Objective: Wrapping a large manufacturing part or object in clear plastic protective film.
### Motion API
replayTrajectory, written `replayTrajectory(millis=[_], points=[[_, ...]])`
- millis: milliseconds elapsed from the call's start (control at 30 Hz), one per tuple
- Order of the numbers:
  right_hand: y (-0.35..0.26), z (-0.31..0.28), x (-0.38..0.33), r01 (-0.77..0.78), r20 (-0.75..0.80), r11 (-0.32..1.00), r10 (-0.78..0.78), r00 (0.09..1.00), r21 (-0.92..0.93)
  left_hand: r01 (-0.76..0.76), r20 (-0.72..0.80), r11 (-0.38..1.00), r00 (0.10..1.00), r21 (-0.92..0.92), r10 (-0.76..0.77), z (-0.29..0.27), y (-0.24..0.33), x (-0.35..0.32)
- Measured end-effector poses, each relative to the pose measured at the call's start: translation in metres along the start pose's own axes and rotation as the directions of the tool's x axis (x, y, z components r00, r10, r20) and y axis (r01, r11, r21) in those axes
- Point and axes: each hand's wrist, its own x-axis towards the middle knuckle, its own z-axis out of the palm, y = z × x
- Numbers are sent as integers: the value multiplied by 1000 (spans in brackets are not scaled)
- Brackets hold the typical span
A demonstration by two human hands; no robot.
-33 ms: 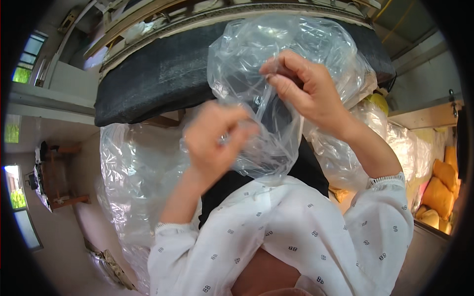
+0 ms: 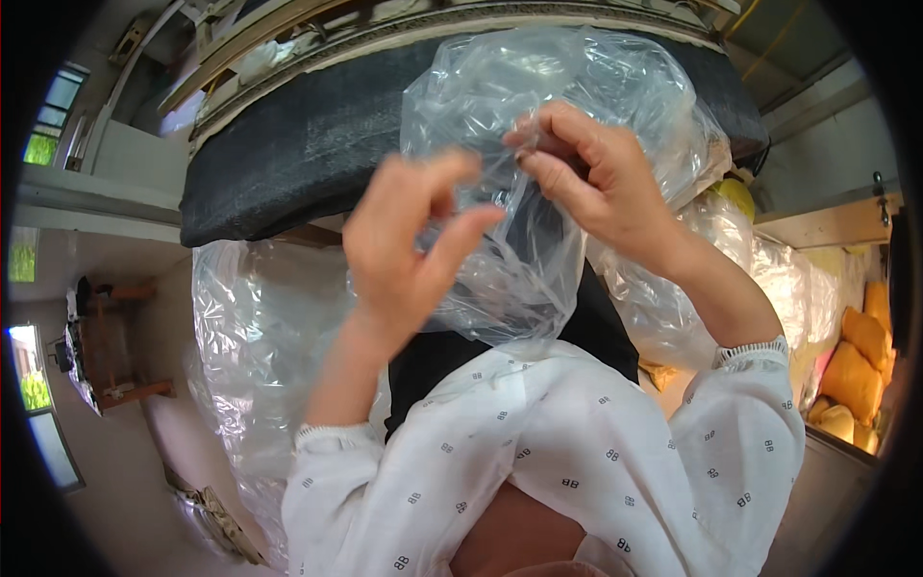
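A crumpled heap of clear plastic film (image 2: pixel 615 82) lies over the edge of a dark padded surface (image 2: pixel 298 144) and trails down into my lap. It looks like thin bags, but the folds hide their exact shape. My right hand (image 2: pixel 601 188) pinches a bit of this film between thumb and forefinger, above the heap. Left of it, my left hand (image 2: pixel 394 245) is raised over the film. Its thumb and fingers are spread, the fingertips blurred by motion, and I see nothing held in them.
More clear plastic film (image 2: pixel 255 356) hangs down on the left, and another pile (image 2: pixel 663 298) sits on the right. Wooden rails (image 2: pixel 279 43) run behind the dark surface. Orange-yellow sacks (image 2: pixel 851 370) stand at the far right, near a wooden board (image 2: pixel 827 226).
My left hand has moved slightly up and left, its thumb and fingers now wider apart. My right hand keeps its pinch in nearly the same place.
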Motion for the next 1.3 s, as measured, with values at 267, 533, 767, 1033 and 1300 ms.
replayTrajectory(millis=[267,533,767,1033,1300], points=[[-19,-18,-14,26,37,995,-22,999,-101,-506,91,829,861,238,500,16,-12,50],[14,-49,-27,266,133,872,-231,964,-411,-179,-77,978,982,-105,171,-17,16,25],[33,-30,-78,-144,553,968,7,833,204,-8,-248,896,962,-443,-114,-189,19,-18],[179,-110,-260,-142,479,727,573,665,-672,233,-564,966,815,116,-129,-330,-76,2],[176,-378,-587,-173,-342,-357,933,-110,-918,269,-319,911,933,314,-165,-209,-254,-4]])
